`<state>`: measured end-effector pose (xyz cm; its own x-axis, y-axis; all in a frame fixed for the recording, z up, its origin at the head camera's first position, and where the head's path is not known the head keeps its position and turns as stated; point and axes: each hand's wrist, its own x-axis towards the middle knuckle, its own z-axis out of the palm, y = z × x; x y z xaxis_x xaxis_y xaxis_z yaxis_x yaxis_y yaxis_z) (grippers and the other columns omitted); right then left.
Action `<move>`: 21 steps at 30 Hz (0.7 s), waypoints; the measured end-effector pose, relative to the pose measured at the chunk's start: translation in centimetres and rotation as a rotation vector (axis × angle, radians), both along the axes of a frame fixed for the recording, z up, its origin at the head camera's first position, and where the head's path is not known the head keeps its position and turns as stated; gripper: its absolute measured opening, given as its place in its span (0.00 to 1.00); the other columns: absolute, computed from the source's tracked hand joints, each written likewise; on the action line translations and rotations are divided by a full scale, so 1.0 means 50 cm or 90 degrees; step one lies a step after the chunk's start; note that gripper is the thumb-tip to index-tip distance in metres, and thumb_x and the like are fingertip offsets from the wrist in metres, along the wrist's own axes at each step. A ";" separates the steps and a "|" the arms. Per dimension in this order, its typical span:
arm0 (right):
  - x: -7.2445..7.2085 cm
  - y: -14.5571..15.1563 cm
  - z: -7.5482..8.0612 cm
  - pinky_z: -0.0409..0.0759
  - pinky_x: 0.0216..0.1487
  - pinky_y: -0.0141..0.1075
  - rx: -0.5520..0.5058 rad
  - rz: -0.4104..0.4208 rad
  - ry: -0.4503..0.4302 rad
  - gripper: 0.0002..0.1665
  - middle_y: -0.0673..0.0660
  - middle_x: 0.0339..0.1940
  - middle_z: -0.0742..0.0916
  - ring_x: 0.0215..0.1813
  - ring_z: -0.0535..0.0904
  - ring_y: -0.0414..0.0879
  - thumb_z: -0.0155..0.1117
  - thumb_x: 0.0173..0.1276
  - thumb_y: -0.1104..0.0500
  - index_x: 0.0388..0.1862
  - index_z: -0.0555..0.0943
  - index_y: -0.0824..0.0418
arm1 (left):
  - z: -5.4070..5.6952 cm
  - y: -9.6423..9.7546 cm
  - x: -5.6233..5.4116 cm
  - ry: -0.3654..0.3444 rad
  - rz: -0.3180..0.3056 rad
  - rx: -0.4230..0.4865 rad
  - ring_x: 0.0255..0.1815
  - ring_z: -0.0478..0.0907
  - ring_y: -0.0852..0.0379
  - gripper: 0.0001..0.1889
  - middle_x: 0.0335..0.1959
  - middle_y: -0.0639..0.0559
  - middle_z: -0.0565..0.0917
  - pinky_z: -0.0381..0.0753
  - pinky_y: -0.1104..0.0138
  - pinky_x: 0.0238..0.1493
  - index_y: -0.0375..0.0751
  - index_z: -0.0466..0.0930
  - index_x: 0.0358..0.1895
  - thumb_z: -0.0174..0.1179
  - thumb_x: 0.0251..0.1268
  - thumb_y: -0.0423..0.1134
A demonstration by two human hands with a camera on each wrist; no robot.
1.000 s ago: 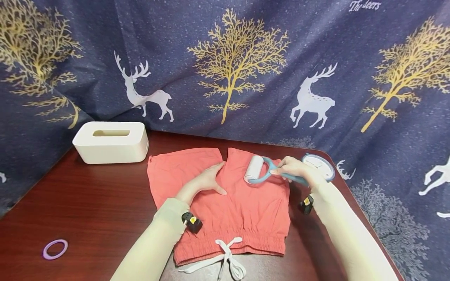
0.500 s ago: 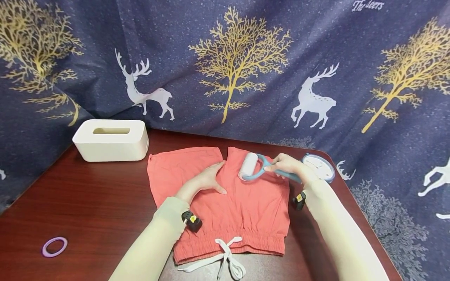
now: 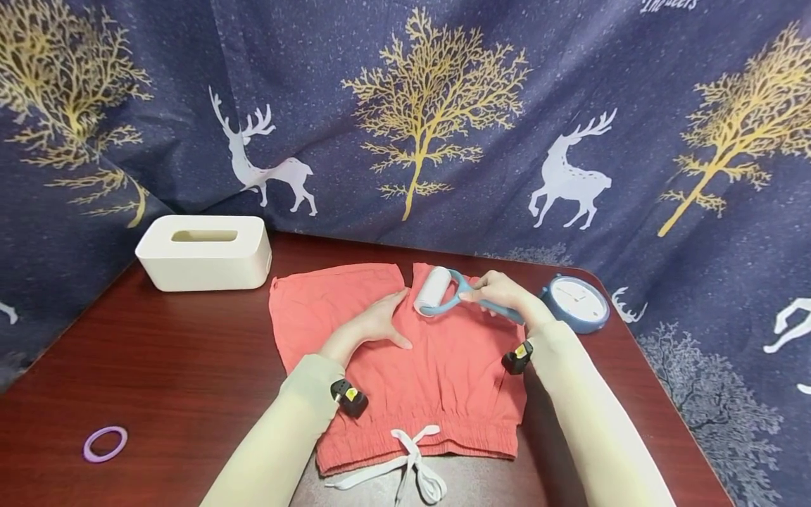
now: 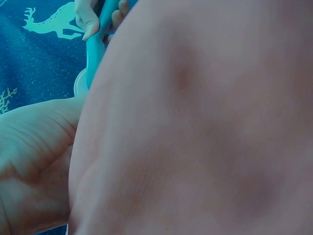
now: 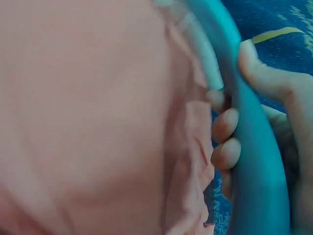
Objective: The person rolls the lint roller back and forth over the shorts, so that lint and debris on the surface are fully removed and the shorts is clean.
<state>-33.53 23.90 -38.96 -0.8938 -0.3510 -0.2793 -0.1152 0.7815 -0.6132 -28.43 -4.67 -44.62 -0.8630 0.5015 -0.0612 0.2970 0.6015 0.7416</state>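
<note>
Coral-red shorts [image 3: 456,373] with a gathered waistband and a tied white drawstring [image 3: 412,458] lie spread on the table, waistband toward me. My left hand [image 3: 375,320] rests flat on them near the leg split, thumb spread from the fingers. In my right hand [image 3: 500,290] is a lint roller [image 3: 434,290] with a blue handle and white roll, which lies on the right leg beside the split. The right wrist view shows fingers and thumb wrapped round the blue handle [image 5: 259,161]. Cloth and palm fill most of the left wrist view.
A white tissue box [image 3: 205,257] stands at the back left of the dark red table [image 3: 190,366]. At the back right sits a blue round clock [image 3: 578,303], close by my right forearm. A purple ring [image 3: 105,443] lies front left. A deer-print curtain [image 3: 317,91] hangs behind.
My right hand has moved the lint roller leftward and slightly away from me across the right leg, to near the split. The clock shows more fully. My left hand has stayed in place.
</note>
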 end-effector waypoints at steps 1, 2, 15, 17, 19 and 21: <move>-0.001 -0.001 -0.002 0.76 0.23 0.35 0.000 0.000 0.005 0.23 0.47 0.14 0.77 0.18 0.74 0.42 0.68 0.62 0.42 0.33 0.86 0.63 | -0.001 0.000 0.000 0.001 0.000 0.000 0.79 0.51 0.43 0.61 0.78 0.37 0.55 0.53 0.53 0.77 0.32 0.47 0.77 0.79 0.43 0.43; -0.003 -0.002 -0.005 0.76 0.23 0.36 -0.003 0.006 0.011 0.23 0.48 0.14 0.78 0.18 0.74 0.43 0.68 0.62 0.41 0.33 0.86 0.62 | 0.000 0.000 -0.001 0.002 0.000 0.000 0.79 0.51 0.43 0.61 0.78 0.37 0.55 0.53 0.53 0.77 0.32 0.47 0.77 0.79 0.42 0.43; -0.006 -0.007 -0.011 0.79 0.31 0.36 -0.031 -0.011 0.037 0.22 0.53 0.17 0.82 0.19 0.78 0.44 0.66 0.66 0.46 0.42 0.87 0.65 | 0.002 0.000 0.000 -0.013 0.011 -0.003 0.79 0.50 0.43 0.61 0.78 0.37 0.54 0.53 0.53 0.77 0.33 0.46 0.78 0.79 0.43 0.43; -0.001 -0.003 -0.002 0.80 0.33 0.35 -0.043 -0.018 0.054 0.24 0.57 0.21 0.85 0.20 0.78 0.43 0.66 0.66 0.47 0.47 0.86 0.66 | 0.002 0.000 0.001 -0.017 0.010 -0.004 0.79 0.49 0.44 0.61 0.78 0.37 0.53 0.53 0.54 0.77 0.33 0.46 0.78 0.79 0.43 0.43; 0.005 -0.001 0.012 0.79 0.34 0.34 -0.053 -0.026 0.069 0.25 0.59 0.22 0.86 0.22 0.77 0.41 0.66 0.66 0.47 0.49 0.86 0.66 | 0.003 0.000 0.000 -0.019 0.009 -0.003 0.79 0.49 0.43 0.61 0.78 0.37 0.53 0.52 0.54 0.77 0.33 0.46 0.78 0.79 0.43 0.43; 0.011 0.003 0.026 0.78 0.33 0.34 -0.059 -0.028 0.080 0.26 0.58 0.22 0.86 0.22 0.76 0.40 0.66 0.66 0.45 0.48 0.86 0.67 | 0.002 -0.001 -0.001 -0.021 0.009 -0.005 0.80 0.49 0.43 0.61 0.78 0.37 0.53 0.52 0.54 0.78 0.33 0.46 0.78 0.79 0.43 0.43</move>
